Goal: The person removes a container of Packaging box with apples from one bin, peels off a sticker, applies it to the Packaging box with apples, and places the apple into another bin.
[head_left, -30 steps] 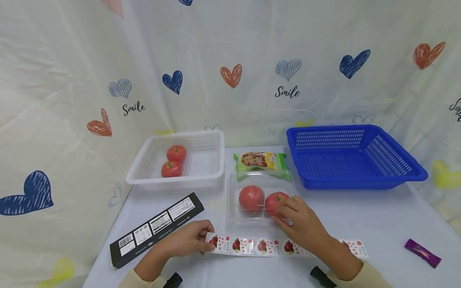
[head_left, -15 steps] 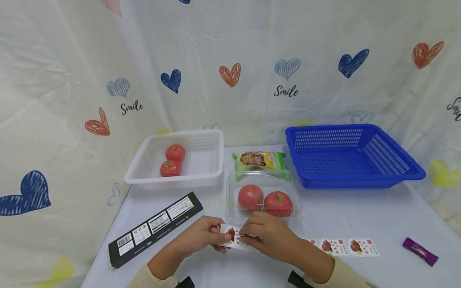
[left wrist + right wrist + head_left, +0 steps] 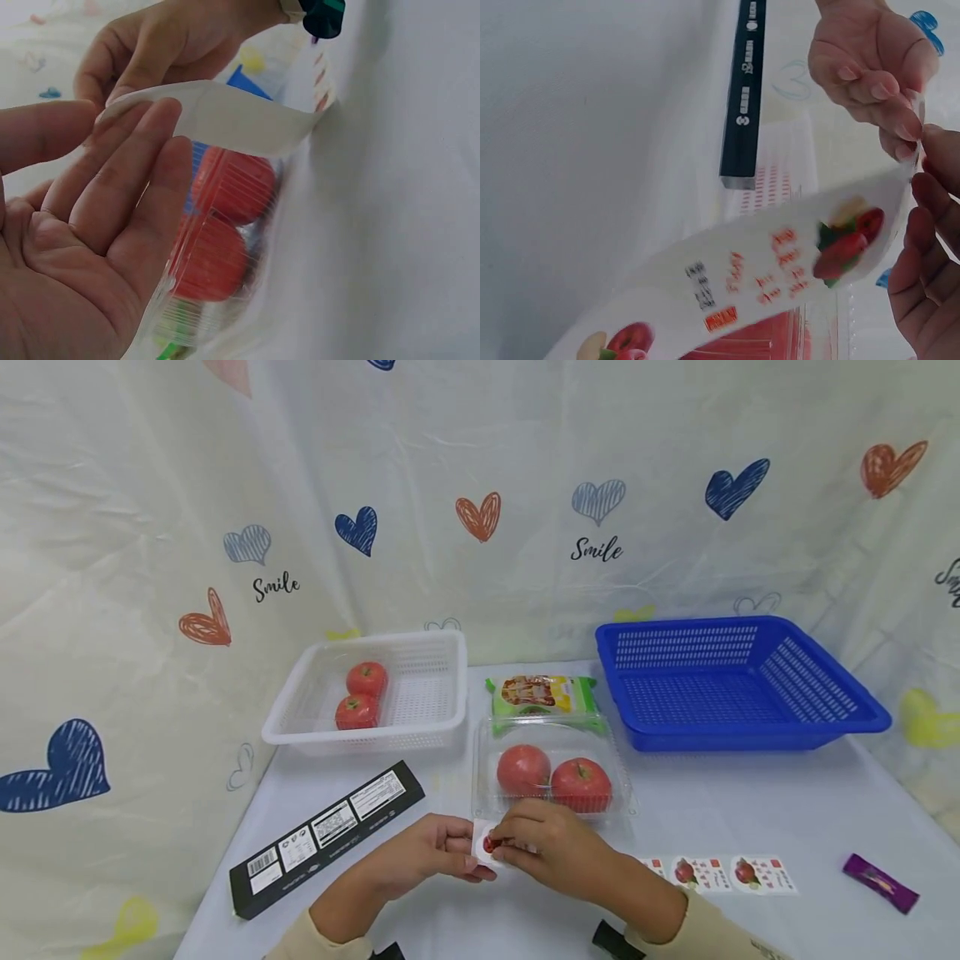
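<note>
Sticker strip (image 3: 739, 259) | white, curved | red-fruit prints (image 3: 849, 244) | orange-red lettering (image 3: 784, 237)

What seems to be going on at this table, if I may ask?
A person's right hand pinches a strip of fruit-printed labels near one end. The left hand is at that end too, though I can't tell whether it grips it. More of the strip lies on the table to the right. Just beyond the hands sits a clear container with two red fruits; a white basket holds two more.
</note>
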Available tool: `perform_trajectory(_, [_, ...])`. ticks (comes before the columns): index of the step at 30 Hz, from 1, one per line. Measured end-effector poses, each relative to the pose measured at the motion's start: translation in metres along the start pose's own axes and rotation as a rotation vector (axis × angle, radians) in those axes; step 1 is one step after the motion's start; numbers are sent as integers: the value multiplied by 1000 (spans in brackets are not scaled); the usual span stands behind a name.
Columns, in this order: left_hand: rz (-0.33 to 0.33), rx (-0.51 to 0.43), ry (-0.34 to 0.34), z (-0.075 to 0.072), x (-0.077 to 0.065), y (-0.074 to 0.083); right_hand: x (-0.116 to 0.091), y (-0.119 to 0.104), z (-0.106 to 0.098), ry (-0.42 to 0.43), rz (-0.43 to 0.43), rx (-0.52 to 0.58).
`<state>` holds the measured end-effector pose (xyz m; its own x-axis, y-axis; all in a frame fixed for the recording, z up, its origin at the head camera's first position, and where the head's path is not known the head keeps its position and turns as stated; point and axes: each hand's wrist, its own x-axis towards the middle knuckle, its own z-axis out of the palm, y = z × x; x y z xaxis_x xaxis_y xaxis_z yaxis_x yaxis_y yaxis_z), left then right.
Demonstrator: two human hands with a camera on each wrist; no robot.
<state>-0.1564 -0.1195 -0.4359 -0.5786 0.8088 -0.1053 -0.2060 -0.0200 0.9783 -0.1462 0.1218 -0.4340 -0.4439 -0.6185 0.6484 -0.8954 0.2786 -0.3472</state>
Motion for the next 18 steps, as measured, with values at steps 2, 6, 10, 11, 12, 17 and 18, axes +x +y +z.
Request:
perform_trajectory(2, [1, 4, -7, 0, 0, 1, -1, 0, 0, -8, 21, 8])
perform_trajectory(6, [-13, 11, 18, 2, 0, 4, -1, 0, 0, -13, 12, 6])
perform_trajectory(10, [-26, 11, 43, 4, 0, 5, 1, 1, -1, -6, -42, -5])
perform_trajectory(11, [-28, 10, 46, 4, -1, 6, 2, 1, -2, -7, -55, -6])
perform_trajectory(12, [-32, 8, 47, 4, -2, 6, 3, 2, -2, -9, -68, -9])
perform_trajectory(17, [-38, 6, 32, 5, -7, 8, 9, 2, -5, -43, -137, -53])
perform_trajectory(18, [-37, 5, 24, 5, -8, 8, 11, 2, -6, -50, -148, -64])
